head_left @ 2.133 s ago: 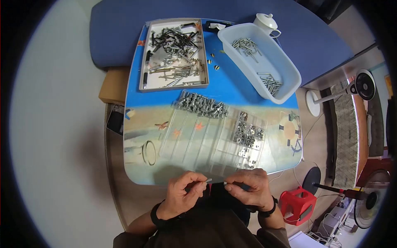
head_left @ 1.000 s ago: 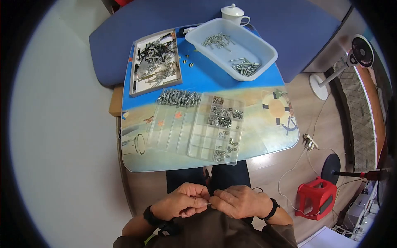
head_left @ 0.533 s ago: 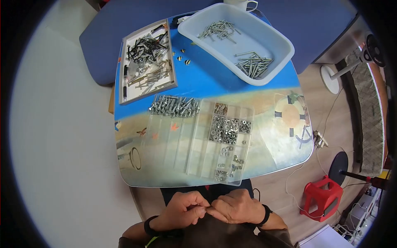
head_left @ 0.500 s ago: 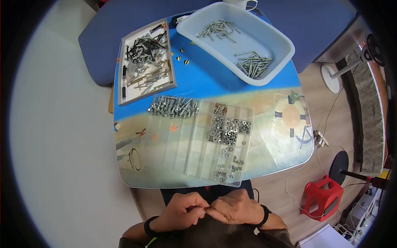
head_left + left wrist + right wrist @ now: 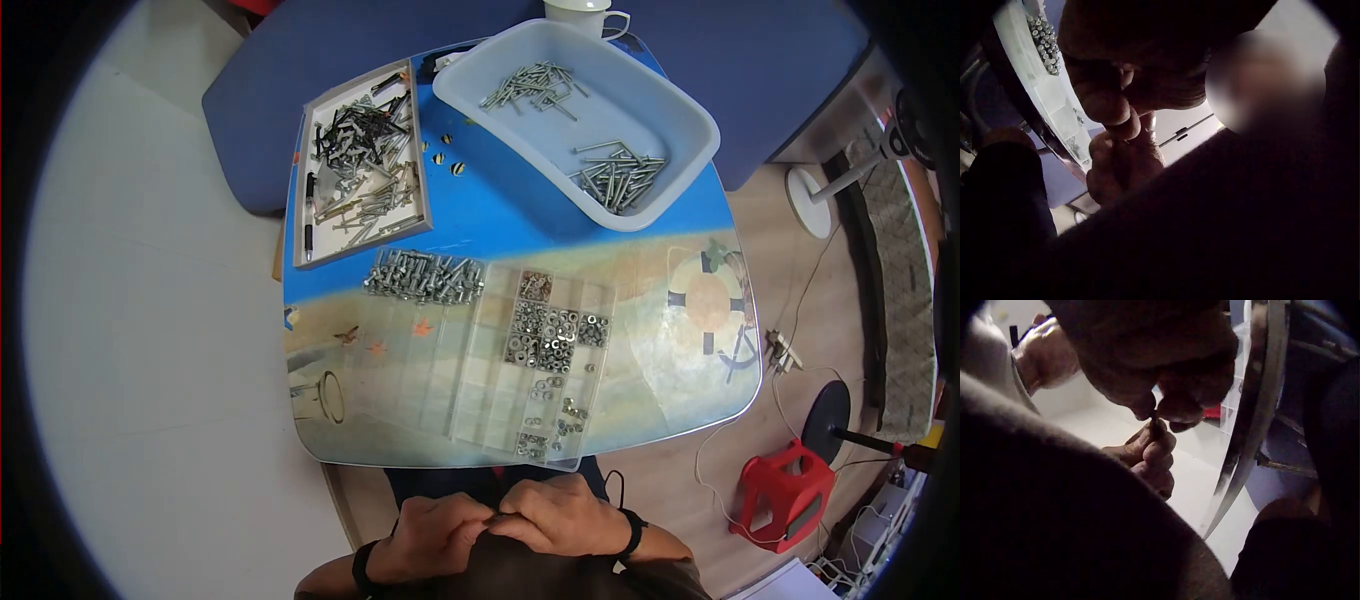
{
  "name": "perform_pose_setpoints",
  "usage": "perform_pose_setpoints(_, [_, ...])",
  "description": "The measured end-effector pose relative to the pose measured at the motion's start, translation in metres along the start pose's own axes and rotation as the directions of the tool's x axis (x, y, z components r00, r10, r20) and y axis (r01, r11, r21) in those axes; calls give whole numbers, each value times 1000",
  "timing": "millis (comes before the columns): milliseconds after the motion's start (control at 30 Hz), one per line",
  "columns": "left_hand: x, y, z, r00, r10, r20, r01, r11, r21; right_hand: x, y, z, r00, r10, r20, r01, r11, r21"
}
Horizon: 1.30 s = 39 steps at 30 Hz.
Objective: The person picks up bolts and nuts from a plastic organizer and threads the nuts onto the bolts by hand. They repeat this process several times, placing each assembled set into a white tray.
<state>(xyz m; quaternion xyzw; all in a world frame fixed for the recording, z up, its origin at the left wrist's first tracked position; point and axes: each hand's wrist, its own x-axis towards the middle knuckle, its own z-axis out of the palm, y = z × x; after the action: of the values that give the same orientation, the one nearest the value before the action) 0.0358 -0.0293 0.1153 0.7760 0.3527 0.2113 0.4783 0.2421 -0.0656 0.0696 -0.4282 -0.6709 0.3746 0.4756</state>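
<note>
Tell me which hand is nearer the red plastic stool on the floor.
Right. The bare right hand is in front of the torso, on the side toward the red plastic stool. The bare left hand is beyond it, farther from the stool.

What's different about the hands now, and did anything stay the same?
The left hand and right hand moved toward each other. Before, they were apart, the left one pinching a screw; now they meet and grip a small part, mostly hidden. I can't see whether anything was let go. The tub, tray and nut box stayed put.
</note>
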Motion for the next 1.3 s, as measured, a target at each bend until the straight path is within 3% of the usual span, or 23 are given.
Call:
perform_pose_setpoints(33, [-2,0,1,999,-43,-10,42,999,-19,-1,1,0,997,-69,27,71,995,-67])
perform_pose_setpoints(133, [-7,-1,3,999,-34,-37,34,999,-8,-3,6,1,987,-87,133,103,987,-123])
perform_pose_setpoints(333, [-8,-1,-8,999,2,-42,-3,1000,-13,9,-6,0,997,-66,40,69,995,-66])
perform_pose_setpoints(467, [-5,-1,-13,999,10,-49,-12,999,-48,6,-7,4,990,-112,80,121,986,-111])
perform_pose_setpoints(533, [-5,-1,-15,999,7,-42,-9,998,-58,4,-9,2,977,-24,210,56,987,-149])
perform_pose_setpoints(567, [-5,0,-16,999,12,-45,-15,998,-62,6,-12,3,977,-24,212,58,986,-155])
perform_pose_setpoints(633, [-7,3,-18,999,14,-34,-15,999,-37,12,-21,4,1000,-19,22,21,999,-50])
perform_pose_setpoints(733, [-14,2,-16,999,27,-37,-28,999,-23,6,-21,6,993,-57,102,61,997,-40])
perform_pose_setpoints(967, [-26,10,-14,997,62,-47,-63,998,-11,-2,-27,13,992,-73,100,73,997,0])
perform_pose_setpoints(1033, [-29,11,-14,996,72,-58,-71,997,15,-6,-21,13,986,-71,152,82,994,-69])
perform_pose_setpoints(1133, [-32,14,-12,995,44,-93,-45,999,-3,0,-36,13,999,-29,29,27,997,75])
perform_pose_setpoints(1233, [-32,11,-13,998,36,-43,-35,999,29,-6,-24,13,986,-75,148,80,996,-28])
perform_pose_setpoints(1300, [-29,8,-11,999,18,-46,-17,1000,15,-1,-23,10,992,-49,117,49,999,3])
